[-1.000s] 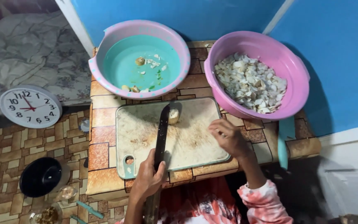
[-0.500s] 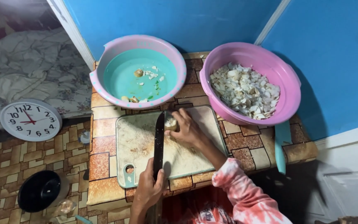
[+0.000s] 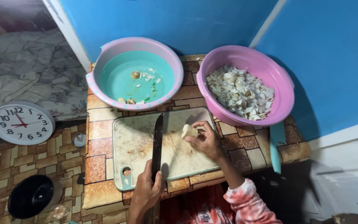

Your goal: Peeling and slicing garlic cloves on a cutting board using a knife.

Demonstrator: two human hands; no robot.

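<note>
Your left hand (image 3: pixel 146 193) grips the knife (image 3: pixel 157 143) flat on the cutting board (image 3: pixel 133 145); right hand (image 3: pixel 206 141) fingers pinch a pale piece (image 3: pixel 188 131) near the board's far-right corner. Fingertips risk meeting the blade.

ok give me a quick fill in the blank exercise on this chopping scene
1. The left hand grips a ____, its blade lying on the cutting board.
2. The right hand holds a pale piece over the ____.
3. The chopped pale pieces fill the ____ bowl.
4. On the floor to the left lies a round white ____.

Missing words: knife; cutting board; purple; clock
</note>
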